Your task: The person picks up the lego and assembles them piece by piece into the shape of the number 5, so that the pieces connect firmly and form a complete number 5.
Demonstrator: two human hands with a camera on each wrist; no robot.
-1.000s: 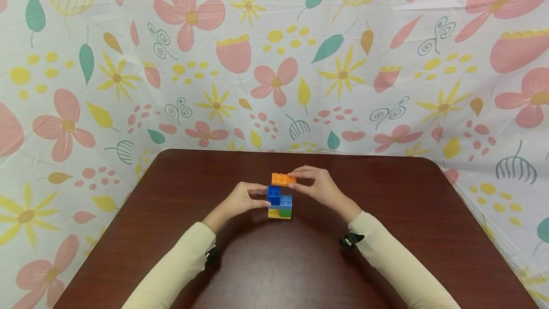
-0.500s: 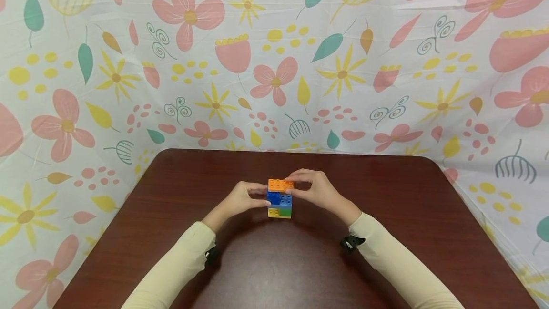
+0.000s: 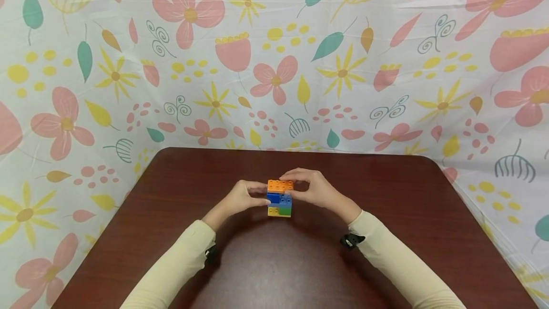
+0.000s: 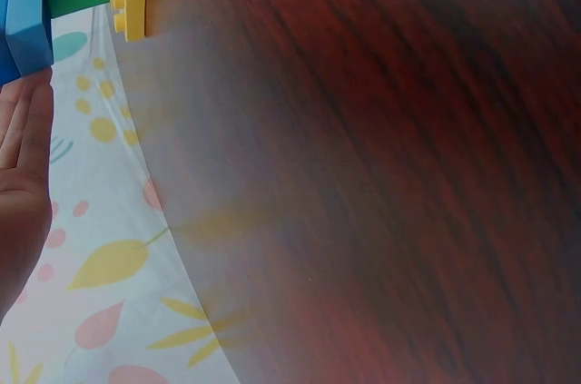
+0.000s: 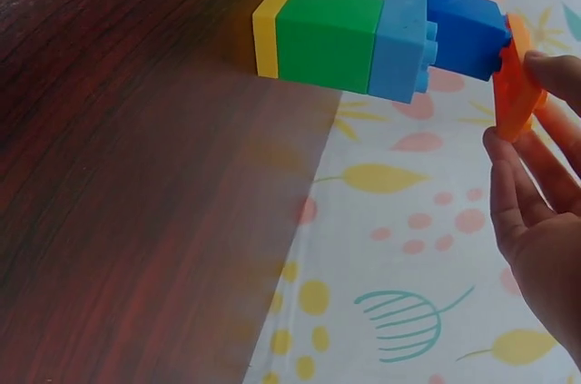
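A stack of toy building bricks stands in the middle of the table in the head view. Its yellow plate (image 3: 273, 212) is lowest, then a green brick (image 5: 327, 37), a light blue brick (image 5: 398, 44) and a dark blue brick (image 5: 465, 28). My left hand (image 3: 237, 202) pinches the stack at the dark blue brick, from the left. On top lies an orange plate (image 5: 515, 89), its right part overhanging the light blue studs. My right hand (image 3: 318, 190) pinches that overhanging end between thumb and fingers. In the right wrist view the orange plate looks slightly tilted against the dark blue studs.
The dark brown table (image 3: 274, 261) has rounded far corners. Behind it hangs a white cloth (image 3: 240, 75) printed with flowers and leaves. Dark wrist straps show at both cream sleeves (image 3: 386, 256).
My right hand has brought the orange plate down and slightly left, from above the stack onto the dark blue brick. My left hand has kept its place at the stack.
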